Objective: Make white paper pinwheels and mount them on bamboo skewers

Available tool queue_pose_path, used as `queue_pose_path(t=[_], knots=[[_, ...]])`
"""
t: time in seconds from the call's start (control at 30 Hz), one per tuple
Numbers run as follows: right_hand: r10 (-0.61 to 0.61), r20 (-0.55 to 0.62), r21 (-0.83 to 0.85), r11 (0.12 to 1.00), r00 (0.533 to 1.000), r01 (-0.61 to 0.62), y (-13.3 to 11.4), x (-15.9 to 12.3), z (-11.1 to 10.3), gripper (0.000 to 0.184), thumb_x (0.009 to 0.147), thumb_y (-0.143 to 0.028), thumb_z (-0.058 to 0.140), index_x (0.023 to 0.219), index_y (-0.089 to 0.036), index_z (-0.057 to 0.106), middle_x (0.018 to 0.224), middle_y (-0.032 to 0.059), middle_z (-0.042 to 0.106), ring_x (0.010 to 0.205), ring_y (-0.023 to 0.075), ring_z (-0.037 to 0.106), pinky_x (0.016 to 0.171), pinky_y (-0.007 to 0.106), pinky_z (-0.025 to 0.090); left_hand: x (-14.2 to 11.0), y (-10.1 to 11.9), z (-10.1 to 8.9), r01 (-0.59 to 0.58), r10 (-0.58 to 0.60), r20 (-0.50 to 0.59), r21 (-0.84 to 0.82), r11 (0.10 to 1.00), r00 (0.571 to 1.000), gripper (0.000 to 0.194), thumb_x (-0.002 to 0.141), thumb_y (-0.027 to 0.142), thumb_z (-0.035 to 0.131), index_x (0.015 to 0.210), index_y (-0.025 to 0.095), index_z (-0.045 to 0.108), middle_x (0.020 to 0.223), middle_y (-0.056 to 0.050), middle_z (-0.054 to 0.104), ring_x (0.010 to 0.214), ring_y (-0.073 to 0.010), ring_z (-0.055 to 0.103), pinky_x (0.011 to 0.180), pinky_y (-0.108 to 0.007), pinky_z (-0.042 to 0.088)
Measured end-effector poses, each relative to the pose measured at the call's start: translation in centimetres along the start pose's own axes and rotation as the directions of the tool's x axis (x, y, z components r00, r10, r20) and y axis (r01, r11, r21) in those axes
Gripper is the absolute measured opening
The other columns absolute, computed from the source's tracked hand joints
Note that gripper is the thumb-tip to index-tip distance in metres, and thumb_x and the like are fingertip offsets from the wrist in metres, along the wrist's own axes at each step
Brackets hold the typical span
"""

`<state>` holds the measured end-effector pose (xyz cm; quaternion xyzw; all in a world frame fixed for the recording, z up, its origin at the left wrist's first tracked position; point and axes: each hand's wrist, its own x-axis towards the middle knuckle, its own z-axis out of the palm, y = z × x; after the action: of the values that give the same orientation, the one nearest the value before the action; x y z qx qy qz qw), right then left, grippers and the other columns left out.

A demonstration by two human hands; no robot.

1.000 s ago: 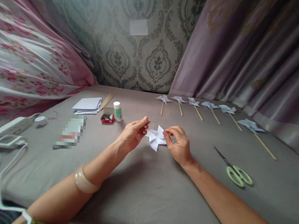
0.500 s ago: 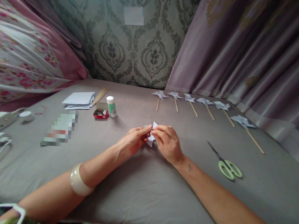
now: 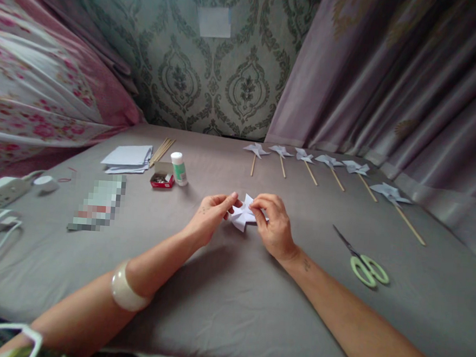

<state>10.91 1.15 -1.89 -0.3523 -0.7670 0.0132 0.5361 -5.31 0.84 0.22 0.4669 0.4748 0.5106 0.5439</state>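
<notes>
A folded white paper pinwheel (image 3: 243,217) is held up between my two hands, above the grey cloth, with several pointed blades showing. My left hand (image 3: 211,215) pinches its left edge between thumb and fingers. From the right, my right hand (image 3: 274,224) grips a blade with thumb and fingertips near the middle of the pinwheel. Whether a stick or a pin is attached to it cannot be seen. Beyond my hands stand a small red box (image 3: 162,179) with its flap up, holding small metal bits, and a white and green glue bottle (image 3: 179,169).
Several finished pinwheels on sticks (image 3: 331,169) lie in a row at the back right. Green-handled scissors (image 3: 364,266) lie right of my hands. At the left are stacked paper sheets (image 3: 127,157), wooden sticks (image 3: 163,150), a blurred packet (image 3: 100,204) and a power strip (image 3: 0,192) with a white cable.
My hands have moved slightly apart. The pinwheel has turned toward me, so more of its blades now show between my fingers.
</notes>
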Motion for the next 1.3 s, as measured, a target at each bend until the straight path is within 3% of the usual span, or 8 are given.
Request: queue_pose_path(t=[0.1, 0.23, 0.33, 0.53, 0.77, 1.07, 1.3], knots=[[0.112, -0.065, 0.077, 0.991, 0.992, -0.107, 0.7, 0.1, 0.2, 0.009, 0.089, -0.022, 0.053, 0.082, -0.02, 0.059, 0.083, 0.0051, 0.062, 0.08, 0.017, 0.059, 0.071, 0.031, 0.049, 0.9, -0.3, -1.0, -0.101, 0.134, -0.13, 0.233, 0.967, 0.982, 0.032, 0.073, 0.045, 0.063, 0.065, 0.015, 0.069, 0.061, -0.002, 0.061, 0.058, -0.0125, 0.048, 0.057, -0.025, 0.033], [0.247, -0.091, 0.103, 0.966, 0.965, -0.238, 1.7, 0.0, 0.5, 0.007, 0.086, -0.023, 0.056, 0.081, -0.02, 0.059, 0.077, 0.0017, 0.061, 0.067, 0.0134, 0.056, 0.065, 0.027, 0.048, 1.8, -0.9, -2.0, -0.077, 0.192, -0.154, 0.55, 0.832, 0.969, 0.023, 0.071, 0.036, 0.064, 0.06, 0.016, 0.068, 0.053, -0.002, 0.056, 0.055, -0.015, 0.048, 0.056, -0.027, 0.033], [0.302, -0.065, 0.117, 0.949, 0.951, -0.293, 2.1, -0.1, 0.6, 0.008, 0.086, -0.025, 0.056, 0.086, -0.02, 0.062, 0.08, 0.0027, 0.063, 0.07, 0.0139, 0.058, 0.066, 0.027, 0.048, 1.6, -1.0, -1.8, -0.096, 0.229, -0.098, 0.702, 0.706, 0.968, 0.023, 0.07, 0.036, 0.066, 0.057, 0.017, 0.067, 0.059, -0.005, 0.059, 0.06, -0.0169, 0.051, 0.061, -0.028, 0.038], [0.299, -0.04, 0.13, 0.948, 0.954, -0.291, 2.2, -0.1, 0.6, 0.012, 0.087, -0.025, 0.054, 0.086, -0.02, 0.065, 0.083, 0.0041, 0.065, 0.073, 0.0144, 0.06, 0.065, 0.026, 0.049, 0.9, -1.7, -0.8, -0.146, 0.191, 0.059, 0.864, 0.481, 0.98, 0.025, 0.071, 0.04, 0.067, 0.073, 0.015, 0.073, 0.086, -0.013, 0.065, 0.086, -0.024, 0.058, 0.081, -0.035, 0.043], [0.338, -0.021, 0.139, 0.933, 0.941, -0.332, 2.3, -0.1, 0.8, 0.011, 0.085, -0.025, 0.055, 0.085, -0.019, 0.065, 0.083, 0.004, 0.065, 0.072, 0.0142, 0.059, 0.066, 0.026, 0.048, 1.0, -1.9, -0.5, -0.131, 0.179, 0.048, 0.866, 0.483, 0.983, 0.02, 0.072, 0.031, 0.066, 0.079, 0.014, 0.073, 0.088, -0.013, 0.067, 0.086, -0.0224, 0.06, 0.083, -0.033, 0.045], [0.392, 0.005, 0.149, 0.909, 0.92, -0.388, 2.4, -0.3, 0.9, 0.012, 0.083, -0.028, 0.057, 0.083, -0.019, 0.065, 0.079, 0.0033, 0.067, 0.067, 0.0143, 0.059, 0.066, 0.027, 0.048, 0.7, -1.3, 0.1, -0.095, 0.146, 0.019, 0.841, 0.532, 0.989, 0.017, 0.071, 0.018, 0.058, 0.078, 0.014, 0.073, 0.077, -0.009, 0.069, 0.071, -0.0197, 0.061, 0.068, -0.028, 0.044], [0.388, 0.043, 0.14, 0.91, 0.921, -0.39, 2.1, -0.2, 0.9, 0.014, 0.084, -0.03, 0.056, 0.081, -0.019, 0.065, 0.079, 0.0037, 0.067, 0.068, 0.0145, 0.059, 0.065, 0.026, 0.048, 0.7, -1.5, -0.3, -0.136, 0.211, 0.014, 0.805, 0.577, 0.977, 0.016, 0.074, 0.02, 0.056, 0.08, 0.018, 0.071, 0.071, -0.006, 0.069, 0.066, -0.019, 0.061, 0.065, -0.028, 0.043]])
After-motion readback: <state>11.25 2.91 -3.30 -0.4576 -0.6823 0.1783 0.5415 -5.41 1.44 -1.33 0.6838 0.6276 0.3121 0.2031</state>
